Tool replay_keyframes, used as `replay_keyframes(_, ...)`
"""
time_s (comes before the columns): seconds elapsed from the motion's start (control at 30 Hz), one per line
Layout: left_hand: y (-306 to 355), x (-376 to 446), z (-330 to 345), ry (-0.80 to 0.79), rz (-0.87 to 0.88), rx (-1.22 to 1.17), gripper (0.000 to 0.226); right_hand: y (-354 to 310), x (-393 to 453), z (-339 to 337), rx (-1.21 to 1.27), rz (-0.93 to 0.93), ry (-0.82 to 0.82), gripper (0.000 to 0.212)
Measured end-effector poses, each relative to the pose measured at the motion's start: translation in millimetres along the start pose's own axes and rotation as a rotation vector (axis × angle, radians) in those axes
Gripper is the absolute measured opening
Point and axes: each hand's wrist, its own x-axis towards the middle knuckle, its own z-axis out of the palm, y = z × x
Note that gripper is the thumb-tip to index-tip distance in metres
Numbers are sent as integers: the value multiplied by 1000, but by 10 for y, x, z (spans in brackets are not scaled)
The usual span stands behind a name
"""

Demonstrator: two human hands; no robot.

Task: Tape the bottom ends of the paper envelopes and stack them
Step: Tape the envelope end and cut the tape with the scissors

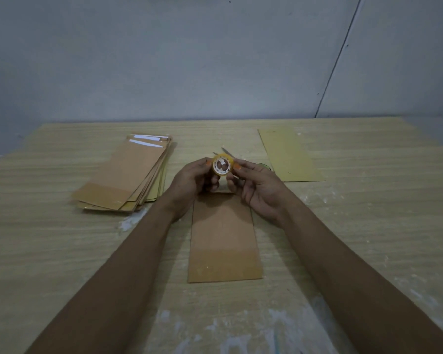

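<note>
envelope (224,236) flat on table (62,251) | both hands' grip curled on tape roll (223,165): left hand (189,185), right hand (258,190) | stack (128,175) at left

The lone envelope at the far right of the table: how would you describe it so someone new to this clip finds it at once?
Start at the wooden table and look past the right hand, which holds the tape roll with the left hand. A single flat envelope lies there near the far edge. Unlike the fanned stack on the left and the brown envelope between the arms, it is yellower and alone.
</note>
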Motion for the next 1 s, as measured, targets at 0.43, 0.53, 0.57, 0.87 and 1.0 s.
replay_keyframes(0.43, 50, -51, 38, -31, 13, 98, 20, -18, -7, -2, -36, -14, 54, 13)
replay_keyframes(0.53, 47, -64, 46, -32, 26, 83, 19, -17, 5, 3, -73, -51, 93, 11)
replay_keyframes(0.57, 54, -71, 47, -36, 27, 77, 22, -19, 13, -2, -109, -77, 120, 9)
replay_keyframes(0.87, 66, -85, 89, -8, 56, 197, 12, -74, 10, -119, -658, -395, 288, 6)
replay_keyframes(1.0, 52, -81, 85, -6, 68, 205, 12, -87, -4, -79, -657, -370, 299, 22)
